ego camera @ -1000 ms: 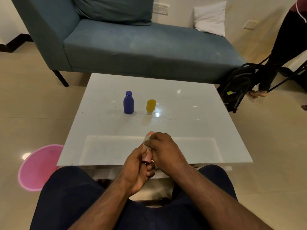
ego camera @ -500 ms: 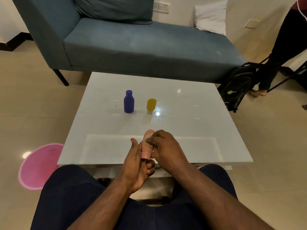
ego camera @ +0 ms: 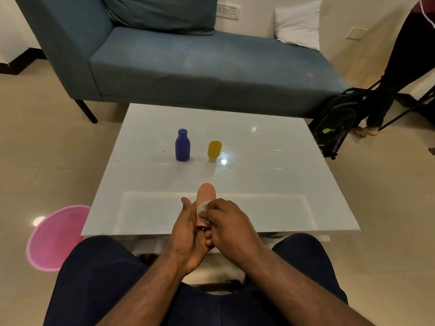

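Seated view across a low table (ego camera: 270, 184) with a glossy white rectangular top; ceiling light glints on the surface near its middle. Over the near edge of the table, above the wearer's dark-trousered knees, the left hand (ego camera: 188, 234) holds a soft pink round-ended squeeze bottle (ego camera: 206, 192) upright. Its fingers are curled round the lower part and the thumb lies straight along the left side. The right hand (ego camera: 231, 229) pinches a small whitish round piece (ego camera: 203, 208) between thumb and fingertips, pressed against the front of the bottle; what this piece is cannot be told.

Farther back on the tabletop stand a dark blue capped plastic bottle (ego camera: 182, 147) and, just to its right and apart from it, a yellow squeeze bottle (ego camera: 214, 149) resting on its pale cap.

Behind the table is a blue-grey upholstered sofa (ego camera: 200, 64) carrying a teal cushion (ego camera: 162, 12) and a white pillow (ego camera: 297, 23). A strip of wall sockets (ego camera: 227, 11) sits above it. The beige tiled floor (ego camera: 47, 161) bears a round pink plastic basin (ego camera: 56, 236) at left and a black backpack (ego camera: 336, 123) at right, beside a second person's dark-clad legs (ego camera: 400, 67).
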Motion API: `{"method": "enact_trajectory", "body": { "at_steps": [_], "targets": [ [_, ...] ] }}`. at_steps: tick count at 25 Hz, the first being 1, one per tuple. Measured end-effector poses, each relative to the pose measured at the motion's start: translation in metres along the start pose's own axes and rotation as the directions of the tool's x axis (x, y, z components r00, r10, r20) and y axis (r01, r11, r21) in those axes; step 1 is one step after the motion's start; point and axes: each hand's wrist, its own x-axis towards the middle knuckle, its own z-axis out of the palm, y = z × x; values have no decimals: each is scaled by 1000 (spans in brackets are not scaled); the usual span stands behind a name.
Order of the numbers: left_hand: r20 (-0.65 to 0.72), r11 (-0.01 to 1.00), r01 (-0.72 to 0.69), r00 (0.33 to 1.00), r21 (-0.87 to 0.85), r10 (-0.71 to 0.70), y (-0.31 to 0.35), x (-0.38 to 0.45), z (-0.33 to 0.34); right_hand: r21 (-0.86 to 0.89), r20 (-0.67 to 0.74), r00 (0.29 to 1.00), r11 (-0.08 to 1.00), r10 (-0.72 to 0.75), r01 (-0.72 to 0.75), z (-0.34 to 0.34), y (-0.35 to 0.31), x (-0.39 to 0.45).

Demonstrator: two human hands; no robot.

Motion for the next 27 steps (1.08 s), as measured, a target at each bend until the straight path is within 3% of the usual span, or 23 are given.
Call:
{"method": "enact_trajectory", "body": {
  "at_steps": [5,12,17,22,27],
  "targets": [
    [-97,999,46,994,-20,-48,-1,3,1,121,-160,964,974,211,-193,-5,23,25],
    [-88,996,71,993,-57,-76,1,0,4,87,-128,984,990,124,-114,1,10,3],
    [-79,994,104,991,-16,-105,5,-3,5,128,-250,939,969,237,-211,-10,27,35],
    [-83,996,88,993,4,-88,2,-4,6,-83,-96,990,990,106,-114,-3,9,14],
    [-83,995,101,992,28,-98,0,-3,7,-84,-136,961,964,241,-253,-13,22,43]
  ]
}}
